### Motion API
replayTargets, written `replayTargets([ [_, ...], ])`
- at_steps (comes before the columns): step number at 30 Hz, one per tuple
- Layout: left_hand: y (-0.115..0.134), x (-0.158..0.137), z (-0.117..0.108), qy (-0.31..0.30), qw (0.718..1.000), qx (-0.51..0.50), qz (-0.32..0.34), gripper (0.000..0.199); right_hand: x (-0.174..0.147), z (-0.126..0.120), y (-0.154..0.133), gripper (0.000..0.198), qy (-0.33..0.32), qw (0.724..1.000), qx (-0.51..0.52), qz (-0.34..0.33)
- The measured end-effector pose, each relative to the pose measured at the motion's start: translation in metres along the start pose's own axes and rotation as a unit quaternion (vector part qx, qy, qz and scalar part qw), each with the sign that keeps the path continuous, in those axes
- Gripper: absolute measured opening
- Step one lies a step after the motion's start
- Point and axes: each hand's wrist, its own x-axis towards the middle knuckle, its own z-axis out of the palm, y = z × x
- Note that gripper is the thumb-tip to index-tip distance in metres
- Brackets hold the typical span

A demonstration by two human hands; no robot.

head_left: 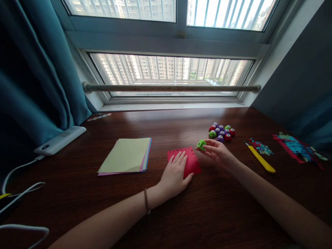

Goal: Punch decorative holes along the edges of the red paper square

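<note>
My left hand [176, 173] lies flat with fingers spread on a piece of red paper [192, 162], pressing it to the desk. Small punched holes run along the paper's far edge. Just right of the paper, my right hand [219, 152] pinches a small green craft punch [201, 145] between thumb and fingers, a little above the desk. Beyond that hand stands a cluster of similar small punches [222, 132] in purple, red and green with white-ringed tops.
A stack of coloured paper [124, 155], pale yellow on top, lies left. Right are a yellow-handled knife [261, 159], tiny paper cut-outs [261, 147] and a pile of red and blue scraps [298, 148]. A white power strip [62, 140] with a cable sits by the curtain [44, 69].
</note>
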Motion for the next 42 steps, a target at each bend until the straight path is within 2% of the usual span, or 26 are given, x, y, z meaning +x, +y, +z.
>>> replayTargets([
  [5,-0.001,-0.001,0.002,0.015,1.0,0.004,0.018,0.058,-0.025,-0.013,0.009,0.046,0.013,0.999,0.037,0.022],
  [9,-0.001,-0.001,0.002,0.02,0.999,0.021,0.034,0.05,-0.028,-0.016,0.01,0.042,0.025,0.998,0.036,0.047],
  [15,-0.001,-0.001,0.003,0.021,0.999,0.033,0.036,0.043,-0.031,-0.014,0.005,0.042,0.018,0.998,0.034,0.047],
  [18,-0.001,-0.001,0.004,0.004,0.999,0.038,0.031,0.043,-0.032,-0.013,0.008,0.036,0.041,0.997,0.009,0.061],
  [21,-0.001,-0.001,0.002,-0.015,0.999,0.043,0.03,0.042,-0.033,-0.012,0.011,0.038,0.058,0.996,-0.03,0.061],
  [26,0.002,-0.001,-0.003,-0.018,0.998,0.035,0.05,0.056,-0.034,-0.011,0.011,0.041,0.045,0.995,-0.078,0.036],
  [29,0.002,0.0,-0.004,-0.012,0.998,0.027,0.05,0.054,-0.035,-0.011,0.01,0.033,0.046,0.996,-0.055,0.045],
  [33,0.002,0.0,-0.003,0.001,0.999,0.021,0.05,0.05,-0.036,-0.01,0.009,0.041,0.03,0.996,0.01,0.085],
  [36,0.003,-0.001,-0.002,0.015,0.998,0.021,0.054,0.045,-0.037,-0.008,0.01,0.044,0.028,0.994,0.011,0.104],
  [39,0.003,-0.001,-0.004,0.021,0.998,0.023,0.052,0.038,-0.036,-0.009,0.013,0.043,0.019,0.995,-0.014,0.095],
  [42,0.003,0.0,-0.006,0.026,0.998,0.018,0.049,0.034,-0.035,-0.012,0.016,0.042,0.016,0.997,-0.06,0.056],
])
